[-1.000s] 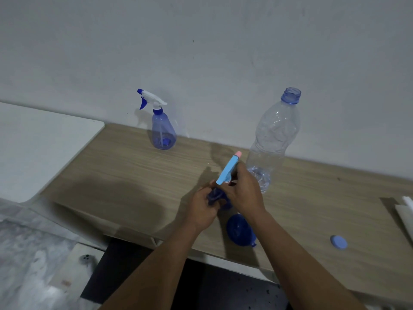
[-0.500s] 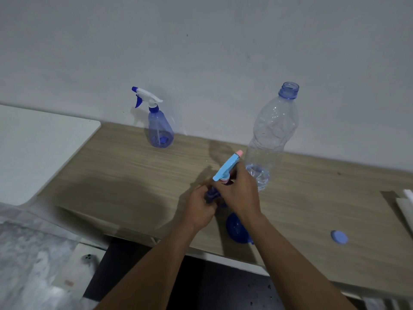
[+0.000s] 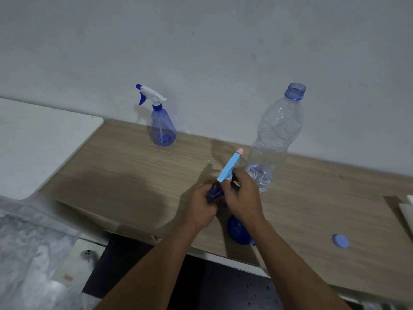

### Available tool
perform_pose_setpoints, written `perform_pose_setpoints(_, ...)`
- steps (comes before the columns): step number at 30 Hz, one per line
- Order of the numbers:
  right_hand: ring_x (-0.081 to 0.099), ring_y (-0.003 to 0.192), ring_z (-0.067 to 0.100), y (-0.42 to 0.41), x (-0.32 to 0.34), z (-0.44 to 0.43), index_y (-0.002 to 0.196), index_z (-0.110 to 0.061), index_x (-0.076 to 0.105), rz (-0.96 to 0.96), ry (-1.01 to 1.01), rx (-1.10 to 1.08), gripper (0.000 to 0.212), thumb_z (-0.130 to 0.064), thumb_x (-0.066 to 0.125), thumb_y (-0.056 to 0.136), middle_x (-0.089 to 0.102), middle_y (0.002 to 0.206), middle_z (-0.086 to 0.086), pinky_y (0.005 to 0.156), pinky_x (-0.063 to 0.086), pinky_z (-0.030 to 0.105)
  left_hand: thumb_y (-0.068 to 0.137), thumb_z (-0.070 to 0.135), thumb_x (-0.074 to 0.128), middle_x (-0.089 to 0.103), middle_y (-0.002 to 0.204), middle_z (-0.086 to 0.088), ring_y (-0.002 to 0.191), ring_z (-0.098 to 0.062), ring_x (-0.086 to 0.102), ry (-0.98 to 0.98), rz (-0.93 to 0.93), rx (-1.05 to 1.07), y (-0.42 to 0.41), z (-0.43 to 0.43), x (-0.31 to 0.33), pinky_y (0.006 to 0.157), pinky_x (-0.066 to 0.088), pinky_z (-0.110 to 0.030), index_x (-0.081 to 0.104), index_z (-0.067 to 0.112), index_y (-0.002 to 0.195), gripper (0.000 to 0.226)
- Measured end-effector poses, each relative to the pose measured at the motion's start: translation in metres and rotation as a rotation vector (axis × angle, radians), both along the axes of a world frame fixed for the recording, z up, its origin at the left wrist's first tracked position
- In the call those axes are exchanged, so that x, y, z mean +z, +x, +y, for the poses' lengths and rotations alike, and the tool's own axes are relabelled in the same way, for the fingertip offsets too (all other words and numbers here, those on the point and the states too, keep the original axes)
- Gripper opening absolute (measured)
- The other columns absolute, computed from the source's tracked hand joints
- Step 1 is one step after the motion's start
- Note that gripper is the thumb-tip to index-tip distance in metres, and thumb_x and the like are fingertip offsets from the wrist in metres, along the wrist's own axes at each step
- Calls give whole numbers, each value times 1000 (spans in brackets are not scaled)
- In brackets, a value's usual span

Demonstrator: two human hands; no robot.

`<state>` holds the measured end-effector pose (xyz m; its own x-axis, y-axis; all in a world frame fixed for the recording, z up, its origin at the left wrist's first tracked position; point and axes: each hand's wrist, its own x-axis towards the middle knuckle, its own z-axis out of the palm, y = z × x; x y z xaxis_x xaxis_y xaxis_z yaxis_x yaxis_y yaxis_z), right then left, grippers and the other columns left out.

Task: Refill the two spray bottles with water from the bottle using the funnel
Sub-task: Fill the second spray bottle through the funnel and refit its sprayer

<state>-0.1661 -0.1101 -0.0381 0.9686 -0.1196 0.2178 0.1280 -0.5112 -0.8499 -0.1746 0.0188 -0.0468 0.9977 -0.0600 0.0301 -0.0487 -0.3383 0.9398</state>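
The small dark-blue plastic spray bottle (image 3: 213, 193) was held above the front of the wooden table (image 3: 134, 175), left hand (image 3: 199, 208) gripping its body, right hand (image 3: 242, 198) clamped round its light-blue trigger head (image 3: 229, 168). The white-headed blue spray bottle (image 3: 162, 126) stood closed by the wall; the clear, uncapped plastic water bottle (image 3: 277, 135) looked nearly drained, so refilling seemed largely done. No legible markings

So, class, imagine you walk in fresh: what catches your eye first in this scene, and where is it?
First, both hands at the centre: the left hand holds a small dark-blue spray bottle while the right hand grips its light-blue spray head. Just beyond them, to the right, stands a tall clear water bottle, uncapped and holding little water; a second spray bottle stands at the back by the wall.
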Motion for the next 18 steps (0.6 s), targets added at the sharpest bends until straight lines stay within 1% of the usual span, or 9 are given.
perform_pose_setpoints(2, 64, 84, 8, 3, 0, 0, 97, -21, 61, 23, 35, 0, 9, -27, 67, 93, 65, 90, -10, 73, 57, 32, 74, -7, 68, 68, 105, 4, 94, 1, 65, 7, -18, 5, 0, 0, 0, 79, 48, -9, 71, 19, 109, 44)
perform_pose_setpoints(4, 65, 85, 7, 6, 1, 1, 98, -21, 61, 49, 54, -22, 16, -32, 71, 91, 68, 91, -10, 74, 57, 30, 72, -6, 65, 68, 104, 4, 94, -3, 65, 38, -29, 10, 1, 1, -1, 80, 49, -12, 70, 22, 108, 46)
perform_pose_setpoints(7, 65, 84, 4, 5, -2, 4, 98, -21, 61, 55, 49, -64, 21, -37, 73, 89, 68, 89, -11, 74, 58, 30, 72, -7, 66, 67, 100, 5, 91, 5, 62, 95, -54, 19, -1, 0, 3, 74, 44, -3, 70, 20, 106, 43)
perform_pose_setpoints(10, 66, 86, 3, 1, -6, 7, 97, -22, 60, 39, 53, -110, 22, -39, 72, 89, 68, 89, -12, 74, 59, 32, 72, -8, 67, 62, 92, 15, 86, 16, 58, 130, -101, 18, -3, -1, 8, 70, 39, 2, 71, 14, 105, 40)
perform_pose_setpoints(12, 66, 88, 0, 1, -7, 10, 98, -23, 61, 41, 67, -136, 22, -39, 72, 89, 69, 91, -13, 76, 59, 31, 73, -8, 67, 60, 89, 18, 85, 16, 58, 145, -115, 16, -4, -2, 8, 69, 37, 3, 71, 11, 105, 38)
perform_pose_setpoints(15, 66, 90, -3, 0, -4, 13, 99, -24, 62, 49, 107, -139, 21, -40, 72, 90, 70, 92, -15, 77, 59, 27, 76, -7, 67, 57, 87, 21, 82, 24, 54, 160, -106, 17, -3, -1, 10, 67, 38, 3, 71, 10, 107, 35)
perform_pose_setpoints(17, 66, 87, -5, -4, -1, 14, 101, -23, 62, 82, 143, -141, 21, -38, 72, 91, 70, 91, -15, 75, 58, 25, 78, -6, 67, 59, 90, 18, 83, 24, 54, 149, -84, 4, -2, 1, 11, 68, 40, 1, 70, 11, 108, 34)
perform_pose_setpoints(18, 66, 87, -7, -7, 1, 15, 105, -24, 59, 101, 176, -149, 24, -36, 73, 90, 70, 92, -15, 74, 56, 23, 79, -7, 67, 59, 90, 17, 83, 22, 55, 147, -72, 1, -3, 1, 11, 68, 41, 1, 69, 10, 107, 33)
